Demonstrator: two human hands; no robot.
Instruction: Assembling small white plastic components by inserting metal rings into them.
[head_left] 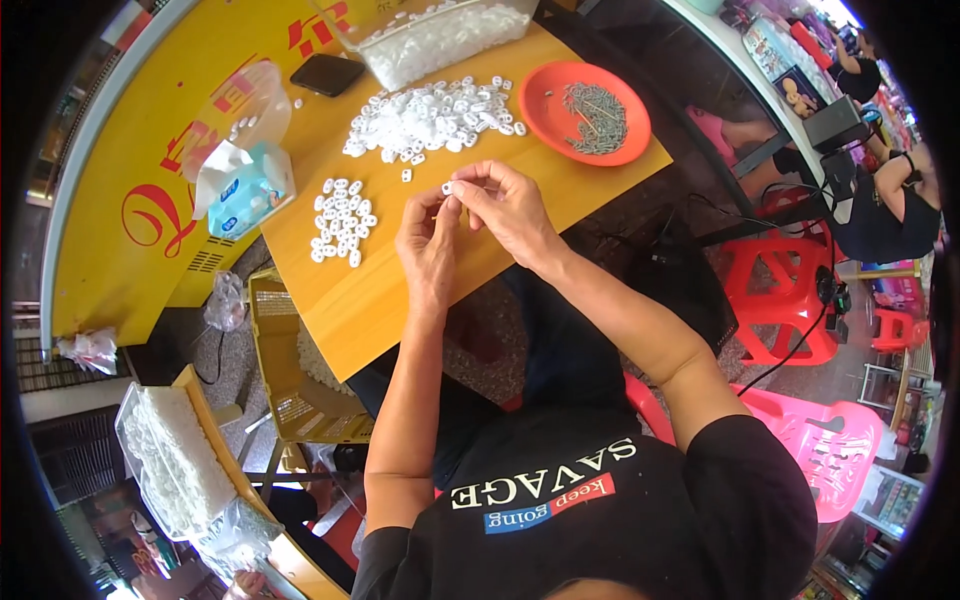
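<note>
Over the wooden table's near part, my left hand (428, 245) and my right hand (508, 208) meet, both closed in a pinch. Between their fingertips is a small white plastic piece (447, 188) with a dark spot on it. Anything else in the fingers is too small to make out. One loose white piece (407, 175) lies just beyond my left hand. A big heap of white two-holed pieces (430, 118) spreads farther back, and a smaller group (342, 222) lies to the left. At the right, an orange-red plate (540, 95) holds many small grey metal screws or nails.
A clear bin of white pieces (450, 45) and a black phone (327, 74) are at the table's back. Tissues (245, 190) stand at the left edge. A yellow crate (275, 350) is below left, red stools (780, 295) at right. Another person (895, 200) is at far right.
</note>
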